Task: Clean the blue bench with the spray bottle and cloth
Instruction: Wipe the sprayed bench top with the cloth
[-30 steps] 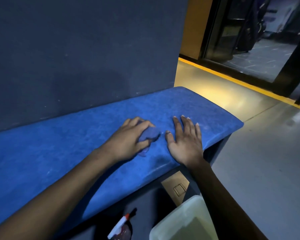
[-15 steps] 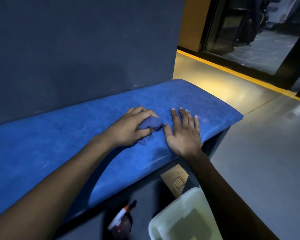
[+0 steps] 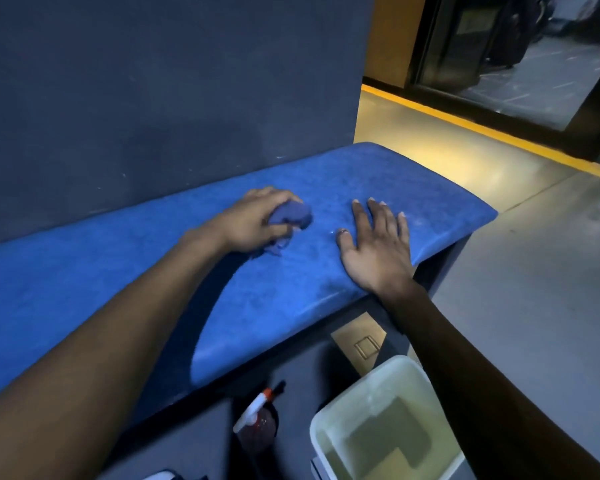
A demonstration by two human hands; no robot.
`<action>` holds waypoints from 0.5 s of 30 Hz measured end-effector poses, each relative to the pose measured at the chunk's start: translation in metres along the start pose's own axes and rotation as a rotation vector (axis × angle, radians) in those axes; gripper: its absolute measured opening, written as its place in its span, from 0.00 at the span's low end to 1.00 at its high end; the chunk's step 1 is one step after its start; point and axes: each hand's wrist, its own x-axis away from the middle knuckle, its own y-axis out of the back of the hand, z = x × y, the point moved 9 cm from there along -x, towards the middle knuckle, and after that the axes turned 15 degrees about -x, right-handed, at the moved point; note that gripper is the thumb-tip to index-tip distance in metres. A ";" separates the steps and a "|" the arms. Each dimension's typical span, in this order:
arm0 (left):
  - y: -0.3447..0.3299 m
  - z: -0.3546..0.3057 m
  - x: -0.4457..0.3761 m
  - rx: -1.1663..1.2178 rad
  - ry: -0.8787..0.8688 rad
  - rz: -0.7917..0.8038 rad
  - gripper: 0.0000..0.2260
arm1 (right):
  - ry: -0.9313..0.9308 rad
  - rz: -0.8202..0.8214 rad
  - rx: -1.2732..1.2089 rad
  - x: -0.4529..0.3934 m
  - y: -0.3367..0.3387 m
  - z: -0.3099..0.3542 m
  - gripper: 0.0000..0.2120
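- My left hand (image 3: pixel 253 225) fingers clench the wadded cloth (image 3: pixel 290 216) on the blue tabletop (image 3: pixel 413 174).
- My right hand (image 3: pixel 378 247) lies flat, fingers released, beside the cloth.
- The tabletop's long axis runs leftward from the cloth; the left hand is nearer.

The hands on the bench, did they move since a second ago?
The left hand, gripping the cloth, slid away from the right hand, opening a gap. The right hand stayed flat on the blue bench. The spray bottle and bin stayed on the floor.
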 end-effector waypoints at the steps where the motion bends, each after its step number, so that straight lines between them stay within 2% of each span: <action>1: 0.002 0.017 -0.009 -0.008 0.088 -0.011 0.16 | -0.001 0.003 0.000 0.000 0.000 0.000 0.31; 3: 0.002 0.035 -0.024 -0.030 0.214 -0.027 0.17 | 0.003 0.005 -0.007 0.001 0.000 0.000 0.31; 5: -0.004 0.030 -0.030 -0.057 0.241 -0.003 0.18 | 0.013 -0.004 -0.004 0.000 -0.001 -0.001 0.32; 10: -0.007 -0.017 0.003 0.001 0.159 -0.029 0.19 | -0.012 0.027 0.009 -0.001 -0.003 0.000 0.33; 15: -0.002 -0.085 0.054 0.033 0.087 -0.044 0.19 | -0.061 0.227 -0.009 0.003 0.002 0.000 0.31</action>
